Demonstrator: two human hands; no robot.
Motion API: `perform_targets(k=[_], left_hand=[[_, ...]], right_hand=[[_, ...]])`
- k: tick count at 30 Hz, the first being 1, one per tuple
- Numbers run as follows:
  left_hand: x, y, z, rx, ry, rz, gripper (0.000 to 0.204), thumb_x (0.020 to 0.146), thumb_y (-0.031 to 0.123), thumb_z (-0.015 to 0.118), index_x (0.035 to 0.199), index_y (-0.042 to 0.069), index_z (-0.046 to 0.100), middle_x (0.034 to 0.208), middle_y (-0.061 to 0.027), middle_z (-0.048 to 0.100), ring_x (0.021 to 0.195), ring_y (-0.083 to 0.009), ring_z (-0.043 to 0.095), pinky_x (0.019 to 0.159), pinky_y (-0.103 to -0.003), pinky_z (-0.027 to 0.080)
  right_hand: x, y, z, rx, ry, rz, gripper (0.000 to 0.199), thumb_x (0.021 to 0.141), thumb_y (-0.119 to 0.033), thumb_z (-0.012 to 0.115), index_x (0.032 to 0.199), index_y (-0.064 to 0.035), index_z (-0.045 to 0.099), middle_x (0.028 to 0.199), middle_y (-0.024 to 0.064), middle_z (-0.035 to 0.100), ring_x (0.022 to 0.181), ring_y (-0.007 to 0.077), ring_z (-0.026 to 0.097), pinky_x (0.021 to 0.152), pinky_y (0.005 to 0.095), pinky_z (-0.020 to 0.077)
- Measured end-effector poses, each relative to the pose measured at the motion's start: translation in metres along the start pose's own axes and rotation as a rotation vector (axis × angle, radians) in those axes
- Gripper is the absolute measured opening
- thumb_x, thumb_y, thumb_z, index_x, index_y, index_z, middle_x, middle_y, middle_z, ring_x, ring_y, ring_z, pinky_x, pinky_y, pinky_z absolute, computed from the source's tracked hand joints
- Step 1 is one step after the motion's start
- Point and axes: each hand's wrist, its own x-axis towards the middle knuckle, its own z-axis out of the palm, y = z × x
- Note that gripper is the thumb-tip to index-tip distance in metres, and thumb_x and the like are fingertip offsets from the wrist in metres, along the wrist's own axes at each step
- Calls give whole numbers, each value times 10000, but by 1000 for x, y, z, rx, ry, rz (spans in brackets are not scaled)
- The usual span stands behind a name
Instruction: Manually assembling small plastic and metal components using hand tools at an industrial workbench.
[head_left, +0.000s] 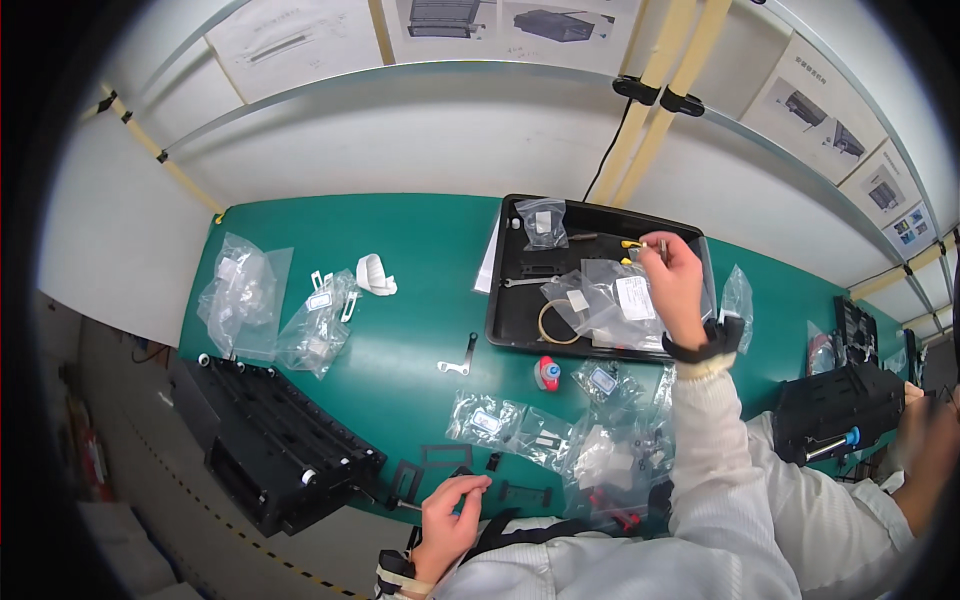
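Note:
My right hand (675,285) is over the right part of a black tray (515,335), its fingers pinched around a small metal piece (662,247) too small to name. Beside those fingertips lies a yellow-handled tool (630,244). Below the hand are clear plastic bags (605,300), one with a white label. My left hand (450,520) is closed near the table's front edge. A bit of blue shows between its fingers, and a thin metal shaft (403,504) lies to its left; what it grips I cannot make out. Flat black frames (446,456) lie beyond it.
A long black housing (280,440) overhangs the front-left edge. Bagged parts (320,325), a white curved piece (375,275), a metal bracket (458,367) and a red bottle (546,373) lie on the green table (420,225). At right, another person's hand (925,460) is beside a black unit (840,405).

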Motion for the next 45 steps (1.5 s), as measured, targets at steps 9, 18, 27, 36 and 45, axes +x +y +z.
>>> perform_targets(k=[9, 18, 27, 36, 45], left_hand=[[3, 19, 5, -457, -423, -176, 477, 1029, -37, 721, 1481, -66, 572, 1352, -177, 727, 1194, -210, 725, 1060, -354, 584], [-18, 5, 0, -602, -554, -296, 447, 983, -34, 800, 1385, -67, 606, 1214, -68, 721, 1086, -125, 728, 996, -291, 608], [-26, 1, -7, -557, -613, -276, 306, 997, -10, 797, 1285, -40, 701, 1093, -47, 746, 1012, -130, 741, 887, -284, 608], [-39, -7, -25, -331, -565, -190, 164, 1013, 34, 788, 1163, -30, 769, 1029, -51, 783, 895, -92, 705, 810, -266, 577], [-39, -3, -34, -212, -586, -120, 198, 1026, 93, 783, 1193, -15, 799, 1041, -57, 787, 919, -97, 702, 818, -280, 575]], right_hand=[[-243, -98, 37, 376, -651, 310, 228, 1111, -72, 629, 1329, -6, 625, 1147, 8, 638, 952, 50, 600, 815, 231, 508], [-344, -101, 61, 550, -603, 393, 257, 1150, -48, 536, 1398, 20, 530, 1223, 47, 604, 1082, 88, 652, 938, 270, 560], [-364, -127, 52, 562, -361, 335, 245, 1133, -32, 570, 1374, 13, 575, 1205, 73, 667, 1123, 150, 679, 1003, 315, 551], [-364, -131, 11, 217, -323, 194, 239, 1074, 56, 610, 1311, 65, 641, 1260, 148, 650, 1141, 216, 726, 970, 346, 616], [-375, -124, -3, 141, -373, 218, 245, 1042, 83, 629, 1285, 84, 665, 1261, 165, 623, 1070, 246, 770, 937, 353, 673]])
